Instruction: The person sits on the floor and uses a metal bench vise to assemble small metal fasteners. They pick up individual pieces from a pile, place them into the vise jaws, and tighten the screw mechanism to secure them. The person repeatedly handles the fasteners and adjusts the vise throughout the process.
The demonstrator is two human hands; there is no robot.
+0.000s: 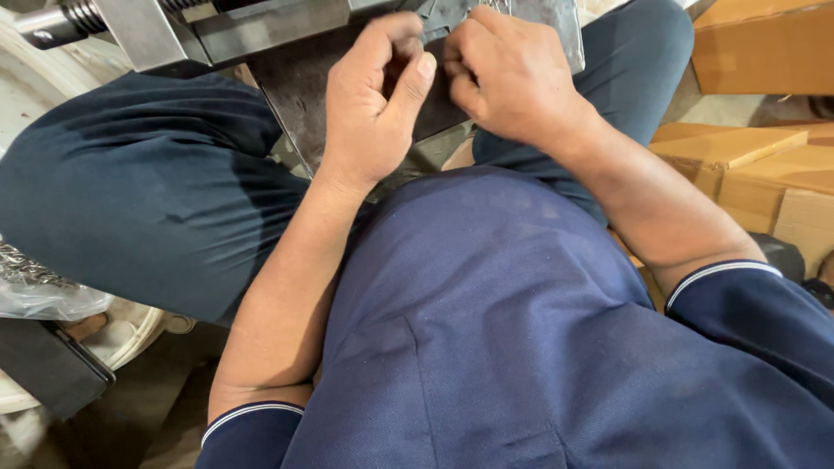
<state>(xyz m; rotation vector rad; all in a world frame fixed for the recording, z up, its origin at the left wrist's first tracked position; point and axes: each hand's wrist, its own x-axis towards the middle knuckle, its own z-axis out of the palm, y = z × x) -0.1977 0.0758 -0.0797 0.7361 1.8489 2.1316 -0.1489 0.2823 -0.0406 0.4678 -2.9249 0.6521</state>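
I sit with my knees apart, a dark metal plate (pixel 291 82) of a bench machine between them. My left hand (pixel 373 100) rests on the plate with fingers curled and thumb pressed toward the right hand. My right hand (pixel 508 74) is curled beside it, fingertips pinching something small and grey at the plate's top edge (pixel 434 17). The two hands touch. What they hold is mostly hidden by the fingers.
A threaded steel screw and grey metal block (pixel 130 26) sit at top left. A clear plastic bag of small metal parts (pixel 35 287) lies at the left. Cardboard boxes (pixel 764 52) stand at the right. My blue shirt fills the lower frame.
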